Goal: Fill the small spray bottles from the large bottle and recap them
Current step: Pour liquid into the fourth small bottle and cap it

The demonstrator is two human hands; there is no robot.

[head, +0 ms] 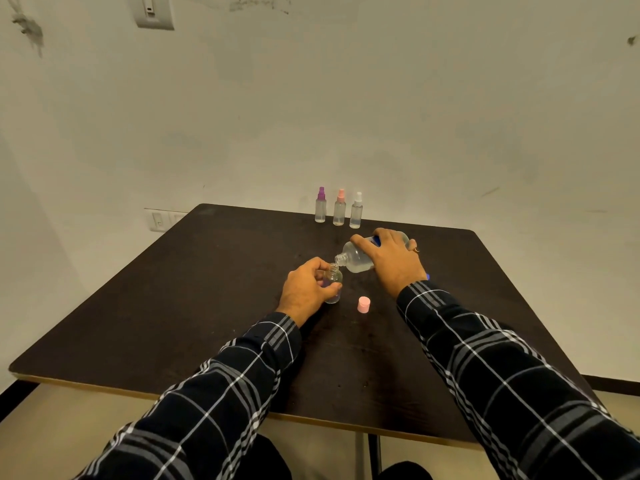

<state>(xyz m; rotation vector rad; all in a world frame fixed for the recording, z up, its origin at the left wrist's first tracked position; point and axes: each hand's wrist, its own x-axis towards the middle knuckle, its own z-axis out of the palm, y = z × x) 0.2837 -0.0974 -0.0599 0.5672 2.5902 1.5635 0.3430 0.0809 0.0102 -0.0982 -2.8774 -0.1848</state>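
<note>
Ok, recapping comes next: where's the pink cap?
The pink cap stands on the table, between both hands, just right of the open small bottle.

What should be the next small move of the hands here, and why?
Probably keep pouring a little more: the right hand tilts the large bottle with its mouth at the open neck of the small bottle, which the left hand steadies. The pink cap lies on the table.

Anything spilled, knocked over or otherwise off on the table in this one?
Nothing stands out. The large bottle is tilted only because the right hand is pouring into the small bottle held by the left hand. No spill shows; the pink cap waits nearby.
</note>
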